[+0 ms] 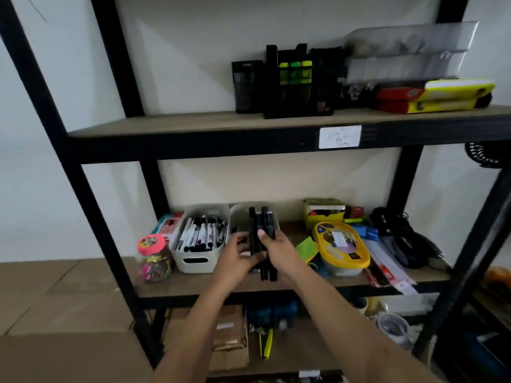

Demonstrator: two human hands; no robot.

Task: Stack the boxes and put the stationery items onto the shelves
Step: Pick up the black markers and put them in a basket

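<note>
Both hands on the markers (262, 239) now: right hand (279, 251) curled round the bundle, left hand (235, 257) pinching its near end. Long axis points away, straight over the empty bin (243, 214) just behind, on the middle shelf (193, 286).

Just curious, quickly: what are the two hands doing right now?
Left hand: grips the bundle of black markers.
Right hand: grips the same bundle from the other side.
</note>
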